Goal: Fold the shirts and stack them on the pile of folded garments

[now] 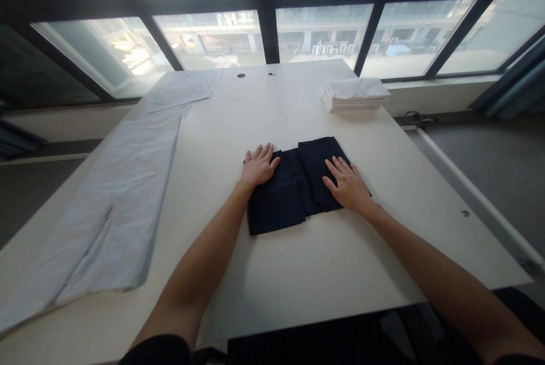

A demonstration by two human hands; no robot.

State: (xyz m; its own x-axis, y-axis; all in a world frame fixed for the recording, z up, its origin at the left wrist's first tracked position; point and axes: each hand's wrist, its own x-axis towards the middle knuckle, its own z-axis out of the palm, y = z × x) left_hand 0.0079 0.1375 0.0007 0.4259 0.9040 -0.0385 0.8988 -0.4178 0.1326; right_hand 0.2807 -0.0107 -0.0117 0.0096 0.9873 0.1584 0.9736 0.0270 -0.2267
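Observation:
A dark navy garment [293,194] lies folded into a compact rectangle in the middle of the white table [306,274]. My left hand [258,165] rests flat on its left part, fingers stretched out and partly over the table. My right hand [347,183] lies flat on the folded right part, fingers spread. Neither hand grips anything.
A long pale blue garment [114,206] is spread along the table's left side, with a light cloth or sheets [181,92] beyond it. A stack of folded white cloths [354,94] sits at the far right. Large windows stand behind the table.

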